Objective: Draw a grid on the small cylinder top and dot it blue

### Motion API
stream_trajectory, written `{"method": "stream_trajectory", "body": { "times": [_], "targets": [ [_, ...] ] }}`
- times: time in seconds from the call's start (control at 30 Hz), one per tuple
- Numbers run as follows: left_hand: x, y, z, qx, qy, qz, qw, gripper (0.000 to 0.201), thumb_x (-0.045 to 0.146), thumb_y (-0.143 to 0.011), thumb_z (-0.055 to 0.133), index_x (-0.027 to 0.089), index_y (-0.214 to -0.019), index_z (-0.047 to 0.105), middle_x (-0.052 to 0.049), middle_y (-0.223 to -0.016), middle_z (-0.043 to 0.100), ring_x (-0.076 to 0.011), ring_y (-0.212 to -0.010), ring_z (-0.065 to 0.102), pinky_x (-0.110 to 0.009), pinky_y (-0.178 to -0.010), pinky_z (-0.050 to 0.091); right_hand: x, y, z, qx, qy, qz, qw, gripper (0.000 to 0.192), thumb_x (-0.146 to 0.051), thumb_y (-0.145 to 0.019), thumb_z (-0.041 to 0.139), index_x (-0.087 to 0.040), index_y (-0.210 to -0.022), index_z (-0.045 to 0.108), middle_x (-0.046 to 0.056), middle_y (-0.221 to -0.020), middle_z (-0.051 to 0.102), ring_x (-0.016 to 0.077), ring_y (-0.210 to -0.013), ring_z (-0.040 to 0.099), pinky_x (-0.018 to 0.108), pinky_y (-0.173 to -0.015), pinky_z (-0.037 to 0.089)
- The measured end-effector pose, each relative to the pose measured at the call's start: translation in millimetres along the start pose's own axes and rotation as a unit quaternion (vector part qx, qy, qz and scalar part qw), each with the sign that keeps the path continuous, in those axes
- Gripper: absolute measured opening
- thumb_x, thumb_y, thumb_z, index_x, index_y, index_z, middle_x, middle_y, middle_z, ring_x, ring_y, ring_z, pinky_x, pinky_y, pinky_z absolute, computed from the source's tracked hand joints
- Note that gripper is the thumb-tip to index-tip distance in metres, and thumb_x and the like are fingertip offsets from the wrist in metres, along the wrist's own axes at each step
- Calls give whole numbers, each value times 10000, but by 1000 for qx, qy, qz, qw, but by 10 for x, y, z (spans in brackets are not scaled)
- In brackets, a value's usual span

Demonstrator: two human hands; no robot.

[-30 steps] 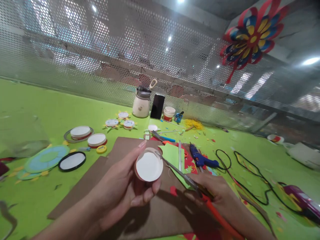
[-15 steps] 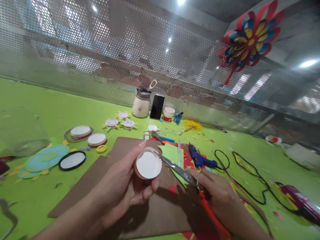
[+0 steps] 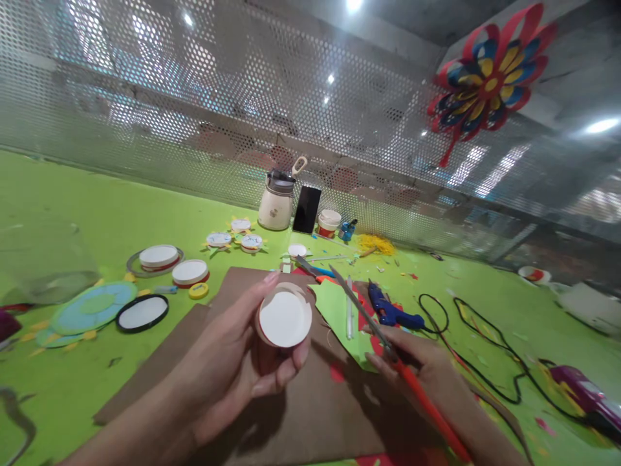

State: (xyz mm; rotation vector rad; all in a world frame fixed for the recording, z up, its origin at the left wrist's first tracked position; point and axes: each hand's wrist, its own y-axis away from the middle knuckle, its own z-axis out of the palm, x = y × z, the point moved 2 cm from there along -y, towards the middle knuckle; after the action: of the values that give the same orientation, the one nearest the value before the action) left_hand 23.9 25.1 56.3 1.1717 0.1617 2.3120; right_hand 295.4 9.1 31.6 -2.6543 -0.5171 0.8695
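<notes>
My left hand (image 3: 257,340) grips a short round piece, apparently a cut-down paper cup (image 3: 285,318), with a white flat face and a thin red-brown rim. Its fingers curl underneath and the thumb lies along the upper left edge. In my right hand (image 3: 422,362) are scissors (image 3: 388,346) with long metal blades and orange-red handles. Their tips point up and left, apart from the cup's right edge. Brown cardboard (image 3: 291,414) lies below both hands. Just beyond my right hand are light green paper (image 3: 332,301) and a blue glue gun (image 3: 392,310).
White discs with red rims (image 3: 190,273), a black ring (image 3: 142,313) and a yellow tape roll (image 3: 198,290) lie left. A kettle-like jug (image 3: 275,207), a phone (image 3: 306,209) and white cups (image 3: 329,222) stand behind. Black cable (image 3: 490,330) loops at right.
The scissors have swung away from the cup, their tips moving up and right. The cup has shifted very slightly left in my left hand.
</notes>
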Motion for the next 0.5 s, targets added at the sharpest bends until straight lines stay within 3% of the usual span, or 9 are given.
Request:
{"method": "stream_trajectory", "body": {
  "times": [0.1,0.27,0.5],
  "targets": [
    [-17,0,18,-52,-13,9,999,455,666,-959,685,222,-878,743,-40,-611,715,-107,-475,572,-139,-420,302,-2,-11,43,36,-43,12,998,242,-297,-890,749,-183,-1067,868,59,-844,839,217,-682,772,284,-662,668],
    [-159,-37,90,-133,-49,-54,988,519,668,-896,749,166,-768,742,-78,-584,702,-82,-402,474,-139,-349,251,-154,35,-24,9,-176,91,980,388,-297,-962,758,-185,-1333,771,39,-884,795,171,-721,754,234,-649,643],
    [-362,-79,129,-140,-106,-163,971,607,732,-914,691,147,-758,742,-93,-581,698,-90,-405,505,-132,-336,292,-438,-8,59,-30,-319,98,942,411,-244,-914,793,-225,-1324,766,25,-931,792,143,-776,734,250,-742,629]
  ]
}}
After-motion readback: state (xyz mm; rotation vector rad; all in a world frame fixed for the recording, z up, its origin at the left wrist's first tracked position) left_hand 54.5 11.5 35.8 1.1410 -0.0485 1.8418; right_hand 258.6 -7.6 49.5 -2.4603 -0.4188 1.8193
